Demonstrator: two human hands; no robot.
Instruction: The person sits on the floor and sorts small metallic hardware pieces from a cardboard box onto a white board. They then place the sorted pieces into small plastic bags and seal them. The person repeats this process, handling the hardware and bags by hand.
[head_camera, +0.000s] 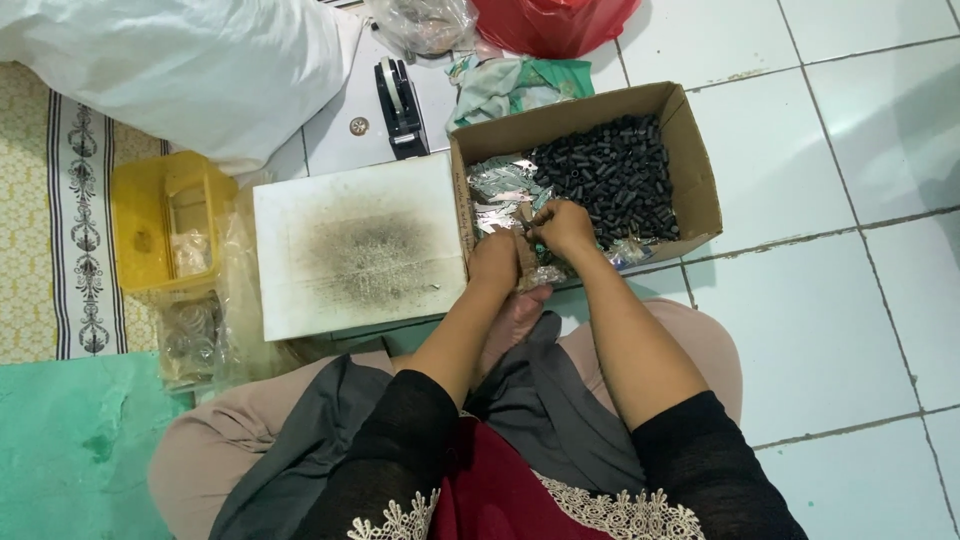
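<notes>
1. Two bare forearms in black sleeves reach forward over a lap of grey and beige cloth, above a dark red garment edged with cream lace.
2. The left hand (495, 262) and right hand (565, 228) meet at the near edge of the open brown cardboard box (700, 170); both are curled shut around small crinkled silver foil pieces (500, 190), though exactly what each grip pinches is too small to tell.
3. Inside the box, the shiny foil pieces lie in a loose heap at the left, and a dense pile of short black matte cylinders (610, 175) fills the middle and right.
4. Just left of the box lies a flat white rectangular board (350, 245), its middle smudged with a dark sooty stain.
5. Left of the board stands a yellow translucent plastic tub (165, 225), and in front of it lie clear plastic bags (195, 335) with round shapes inside.
6. All this rests on a floor of glossy white tiles (840, 130) with grey grout lines; a green mat (70, 450) and a cream patterned rug with a striped border (75, 180) cover the left.
7. Farther off sit a black tape dispenser (400, 105), a crumpled green-and-white cloth (505, 85), a big white sack (190, 65), a clear bag (425, 22) and a red plastic bag (555, 22).
</notes>
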